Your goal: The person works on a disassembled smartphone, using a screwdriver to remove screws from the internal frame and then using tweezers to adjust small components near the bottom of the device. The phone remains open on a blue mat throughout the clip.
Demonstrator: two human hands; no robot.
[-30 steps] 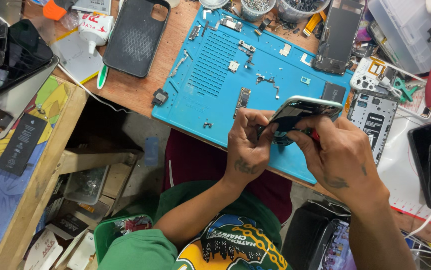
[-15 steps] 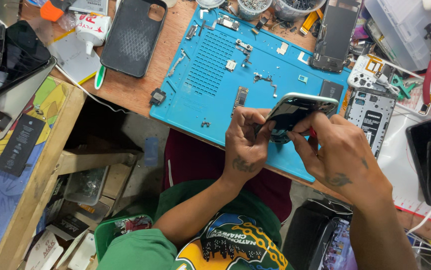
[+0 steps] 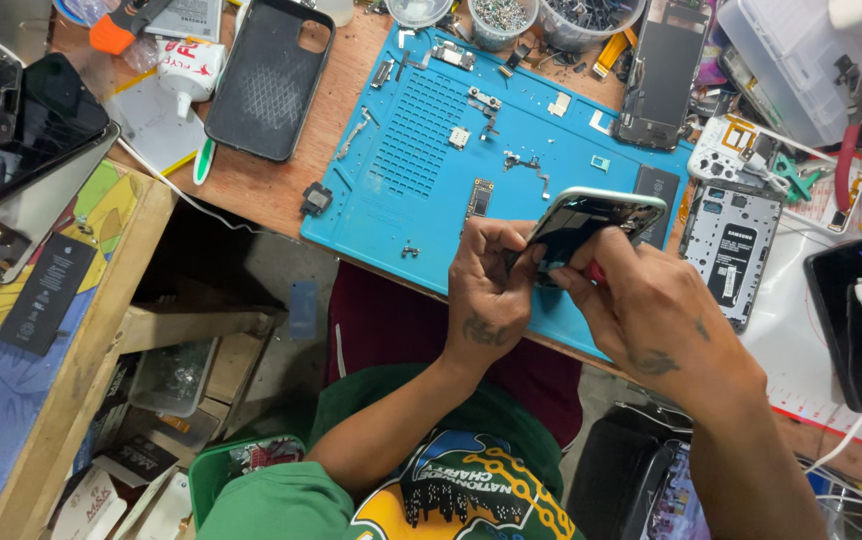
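Note:
My left hand (image 3: 491,295) grips the near end of an opened phone frame (image 3: 596,218) with a silver rim, held tilted above the blue repair mat (image 3: 401,200). My right hand (image 3: 651,315) is closed around a red-handled tool whose tip is inside the phone frame; most of the tool is hidden by my fingers. Both hands touch each other over the mat's front edge. Small parts and screws lie scattered on the mat.
A black phone case (image 3: 271,80) lies left of the mat. A phone back panel (image 3: 731,245) and a dismantled phone (image 3: 663,70) lie to the right. Dark phones (image 3: 31,140) are stacked at far left, and a charging phone (image 3: 856,320) at right. Cups of parts (image 3: 496,20) stand at the back.
The hands and the phone frame stay almost where they were; the view shifts slightly. The right hand's fingers have adjusted a little over the phone.

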